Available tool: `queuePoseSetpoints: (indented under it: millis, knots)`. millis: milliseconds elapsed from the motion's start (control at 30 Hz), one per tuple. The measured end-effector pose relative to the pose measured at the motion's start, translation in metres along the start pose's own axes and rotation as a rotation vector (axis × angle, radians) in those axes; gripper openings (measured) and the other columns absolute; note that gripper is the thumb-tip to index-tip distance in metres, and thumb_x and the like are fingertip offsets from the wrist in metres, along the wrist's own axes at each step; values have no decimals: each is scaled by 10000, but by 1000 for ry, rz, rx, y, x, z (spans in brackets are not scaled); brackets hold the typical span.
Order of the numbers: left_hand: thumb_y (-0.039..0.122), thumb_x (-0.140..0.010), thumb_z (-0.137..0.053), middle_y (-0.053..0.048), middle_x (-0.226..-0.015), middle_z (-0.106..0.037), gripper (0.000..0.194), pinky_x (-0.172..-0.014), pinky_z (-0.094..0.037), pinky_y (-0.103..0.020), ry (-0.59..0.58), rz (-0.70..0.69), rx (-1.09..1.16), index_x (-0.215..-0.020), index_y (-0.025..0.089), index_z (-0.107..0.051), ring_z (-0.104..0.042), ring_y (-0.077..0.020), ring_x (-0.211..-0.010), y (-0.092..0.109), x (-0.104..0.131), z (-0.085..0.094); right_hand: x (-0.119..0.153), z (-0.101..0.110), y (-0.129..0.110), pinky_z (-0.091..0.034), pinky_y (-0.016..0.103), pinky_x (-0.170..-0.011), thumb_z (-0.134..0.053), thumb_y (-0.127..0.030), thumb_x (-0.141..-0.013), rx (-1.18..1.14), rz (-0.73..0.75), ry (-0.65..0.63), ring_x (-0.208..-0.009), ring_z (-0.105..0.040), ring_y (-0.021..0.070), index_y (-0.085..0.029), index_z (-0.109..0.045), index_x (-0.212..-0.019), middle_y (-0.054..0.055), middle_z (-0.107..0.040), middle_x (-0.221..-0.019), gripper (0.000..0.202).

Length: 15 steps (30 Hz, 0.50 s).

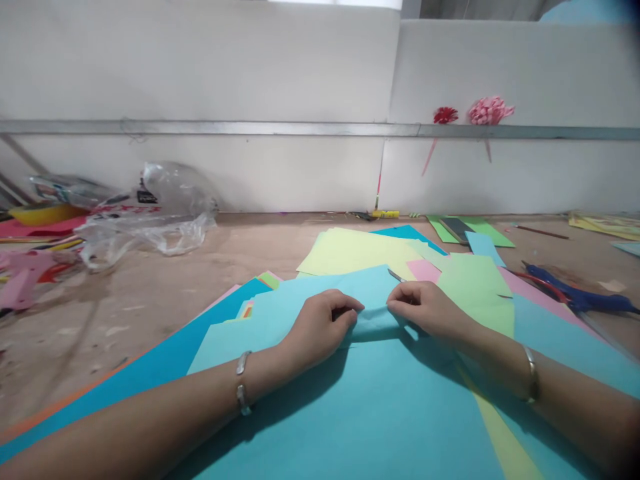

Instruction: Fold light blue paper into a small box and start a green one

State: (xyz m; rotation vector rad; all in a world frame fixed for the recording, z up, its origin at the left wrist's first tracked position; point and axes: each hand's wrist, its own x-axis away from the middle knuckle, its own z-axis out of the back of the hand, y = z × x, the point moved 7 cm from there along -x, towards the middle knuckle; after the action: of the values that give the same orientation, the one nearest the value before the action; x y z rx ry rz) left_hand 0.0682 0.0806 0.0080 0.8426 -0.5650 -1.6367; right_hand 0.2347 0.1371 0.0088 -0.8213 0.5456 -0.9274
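Note:
A light blue sheet of paper (280, 310) lies on top of other coloured sheets, its near edge lifted and slightly creased between my hands. My left hand (320, 327) is closed, thumb and forefinger pinching the paper's near edge. Just to the right, my right hand (425, 307) pinches the same sheet. A thin metal tip (397, 275) sticks out beyond the right fingers; what tool it belongs to is hidden. Under both hands spreads a larger light blue sheet (370, 413). Bracelets circle both wrists.
Yellow paper (350, 250) and green paper (475, 287) lie beyond my hands. A blue-handled tool (585, 290) rests at right. On the left are a pink glue gun (23, 277) and a clear plastic bag (165, 207). A white wall (250, 73) with a metal rail stands behind.

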Motion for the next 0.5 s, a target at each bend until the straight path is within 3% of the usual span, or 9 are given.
queuePoseSetpoints:
  millis: [200,367,500]
  knots:
    - [33,-789,-537,-38,-833,-643,269,-717,-477,-282,-73,-150,-179,-911,179,-727,-590,-157,-738,9,6,-8,2,-4,1,-399,275,-589,-581,-289,-771,271,57,-6,-613,-543,145,-186,-648,-666,11,-637,-641,162]
    - [80,-845,-512,-61,-890,-642,257,-730,-470,-296,-165,-196,-312,-940,186,-725,-599,-183,-811,6,9,-17,5,-7,-3,-372,273,-590,-595,-221,-778,419,46,9,-609,-545,146,-186,-628,-635,9,-647,-637,151]
    - [93,-885,-478,-72,-893,-634,253,-665,-416,-299,-218,-246,-563,-882,176,-718,-552,-187,-770,11,12,-21,7,-11,-5,-356,270,-587,-582,-177,-797,521,94,31,-611,-529,144,-184,-615,-650,10,-630,-646,150]
